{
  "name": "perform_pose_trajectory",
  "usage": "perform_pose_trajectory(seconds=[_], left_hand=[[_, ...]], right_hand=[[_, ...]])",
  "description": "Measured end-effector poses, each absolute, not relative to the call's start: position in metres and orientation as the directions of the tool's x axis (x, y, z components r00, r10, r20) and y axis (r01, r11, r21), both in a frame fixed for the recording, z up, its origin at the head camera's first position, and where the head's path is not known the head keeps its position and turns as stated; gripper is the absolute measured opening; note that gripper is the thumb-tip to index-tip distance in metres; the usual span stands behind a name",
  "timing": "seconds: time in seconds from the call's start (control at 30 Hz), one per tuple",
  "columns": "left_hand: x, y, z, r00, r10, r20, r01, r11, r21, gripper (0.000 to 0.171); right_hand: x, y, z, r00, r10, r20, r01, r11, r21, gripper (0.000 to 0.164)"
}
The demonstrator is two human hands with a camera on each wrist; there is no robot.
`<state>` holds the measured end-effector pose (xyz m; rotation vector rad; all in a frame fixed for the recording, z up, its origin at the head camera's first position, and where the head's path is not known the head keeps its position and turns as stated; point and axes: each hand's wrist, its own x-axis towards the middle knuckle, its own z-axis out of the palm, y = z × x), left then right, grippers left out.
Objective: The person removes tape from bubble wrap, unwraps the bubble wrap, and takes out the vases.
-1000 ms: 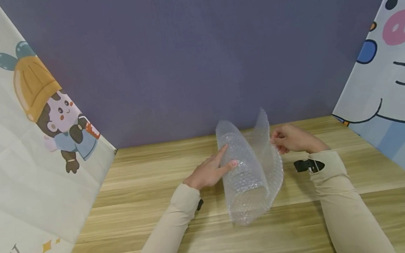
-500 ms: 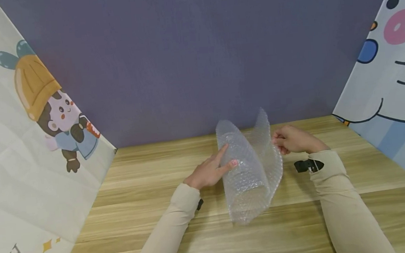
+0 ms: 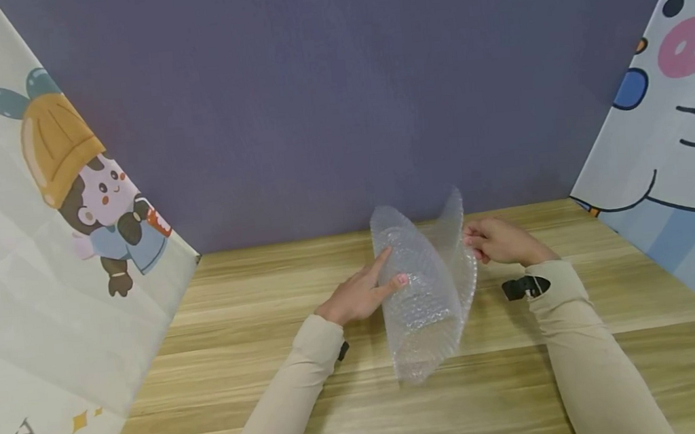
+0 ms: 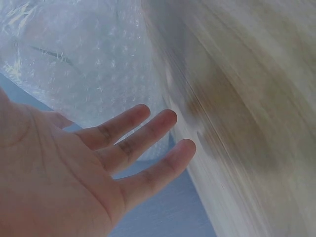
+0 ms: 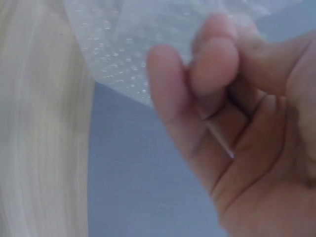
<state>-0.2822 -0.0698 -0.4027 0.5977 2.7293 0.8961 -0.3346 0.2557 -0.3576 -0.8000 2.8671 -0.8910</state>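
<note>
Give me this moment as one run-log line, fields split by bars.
left hand: resting on bubble wrap | right hand: pinching it at one side | bubble wrap: curled over on table

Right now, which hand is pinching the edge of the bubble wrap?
The right hand: it pinches the raised edge of the bubble wrap, while the left hand rests outspread on the rolled side.

Your right hand [image 5: 256, 153] blurs in its wrist view; the bubble wrap [image 3: 423, 299] glints, soft shadows cross the table [image 3: 239, 321].
</note>
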Motion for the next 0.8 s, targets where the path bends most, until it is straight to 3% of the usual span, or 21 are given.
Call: perform_pose_trajectory(seconds=[0.37, 0.57, 0.8], left_hand=[[-0.282, -0.069, -0.404, -0.897, 0.438, -0.064, 0.313, 0.73, 0.608, 0.091], [-0.282, -0.07, -0.404, -0.898, 0.435, -0.067, 0.306, 0.727, 0.615, 0.091], [-0.281, -0.069, -0.403, -0.899, 0.433, -0.072, 0.297, 0.721, 0.626, 0.092]], right_hand=[[-0.328, 0.263, -0.37, -0.88, -0.465, 0.095, -0.42, 0.669, -0.614, 0.018], [-0.327, 0.279, -0.374, -0.872, -0.489, -0.008, -0.343, 0.624, -0.702, 0.018], [-0.322, 0.291, -0.367, -0.877, -0.458, -0.147, -0.238, 0.679, -0.695, 0.022]])
